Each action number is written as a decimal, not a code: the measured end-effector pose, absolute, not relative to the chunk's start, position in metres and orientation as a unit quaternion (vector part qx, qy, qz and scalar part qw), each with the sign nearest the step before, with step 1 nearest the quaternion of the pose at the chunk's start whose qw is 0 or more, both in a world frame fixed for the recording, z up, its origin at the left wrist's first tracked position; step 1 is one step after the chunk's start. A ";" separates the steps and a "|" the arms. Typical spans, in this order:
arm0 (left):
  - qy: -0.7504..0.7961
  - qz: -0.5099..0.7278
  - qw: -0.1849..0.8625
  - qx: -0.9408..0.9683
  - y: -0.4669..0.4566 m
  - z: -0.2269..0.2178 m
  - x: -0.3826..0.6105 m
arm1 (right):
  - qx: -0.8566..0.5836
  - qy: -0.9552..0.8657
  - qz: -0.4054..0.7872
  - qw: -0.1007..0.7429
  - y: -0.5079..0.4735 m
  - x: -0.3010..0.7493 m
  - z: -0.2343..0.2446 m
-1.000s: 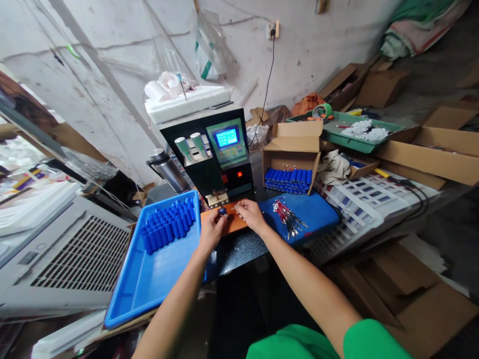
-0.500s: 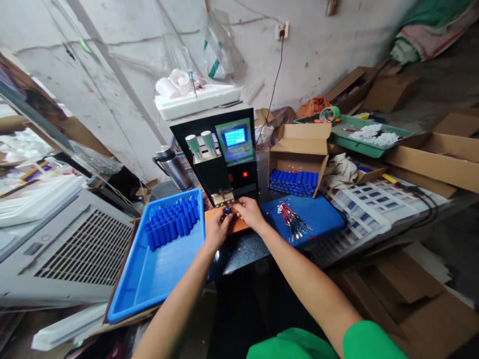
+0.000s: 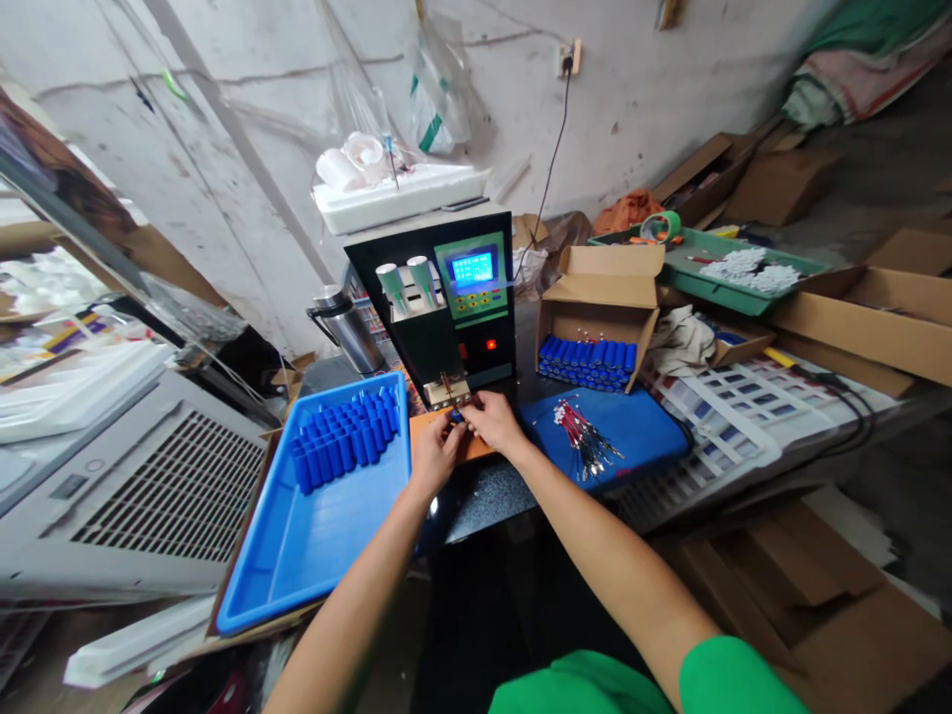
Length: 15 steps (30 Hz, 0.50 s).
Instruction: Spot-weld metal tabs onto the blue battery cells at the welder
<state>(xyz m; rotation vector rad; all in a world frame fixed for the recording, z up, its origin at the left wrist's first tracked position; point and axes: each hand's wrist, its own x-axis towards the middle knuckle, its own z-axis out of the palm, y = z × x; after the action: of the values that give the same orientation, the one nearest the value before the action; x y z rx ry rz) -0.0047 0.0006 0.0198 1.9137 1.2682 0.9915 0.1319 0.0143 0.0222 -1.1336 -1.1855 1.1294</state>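
My left hand (image 3: 434, 454) is closed on a blue cylindrical battery cell (image 3: 456, 416), mostly hidden by the fingers, beneath the electrodes (image 3: 447, 387) of a black spot welder (image 3: 477, 338). Right beside it, my right hand (image 3: 492, 422) is pinched at the cell's end; what its fingertips hold is too small to make out. Both hands are over an orange block (image 3: 477, 450) at the welder's foot. To the left, upright blue cells (image 3: 343, 443) stand grouped in a blue tray (image 3: 297, 580). On the right, red and black wire leads (image 3: 584, 436) lie on a blue pad (image 3: 646, 424).
An open cardboard box (image 3: 611, 290) behind the pad holds stacked blue cells. A steel flask (image 3: 349, 332) stands left of the welder. White foam (image 3: 406, 198) rests on top. Farther right are a green tray (image 3: 706, 260) and a white plastic crate (image 3: 718, 436).
My hands have drawn slightly closer together at the electrodes, the right one's fingers nearer the cell. The view has shifted a little, and the welder's display panel shows more clearly.
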 end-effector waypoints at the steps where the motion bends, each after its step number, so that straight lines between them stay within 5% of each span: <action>1: 0.484 0.374 0.314 0.726 0.001 0.020 -0.005 | -0.478 -0.495 0.475 0.548 0.014 0.132 0.022; 15: 0.490 0.370 0.311 0.726 0.001 0.019 -0.005 | -0.494 -0.506 0.452 0.544 0.019 0.132 0.017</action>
<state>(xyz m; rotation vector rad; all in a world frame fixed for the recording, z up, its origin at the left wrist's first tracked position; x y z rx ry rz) -0.0048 0.0010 0.0190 1.9165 1.2925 0.9772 0.1320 0.0189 0.0169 -1.1713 -1.2012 1.0714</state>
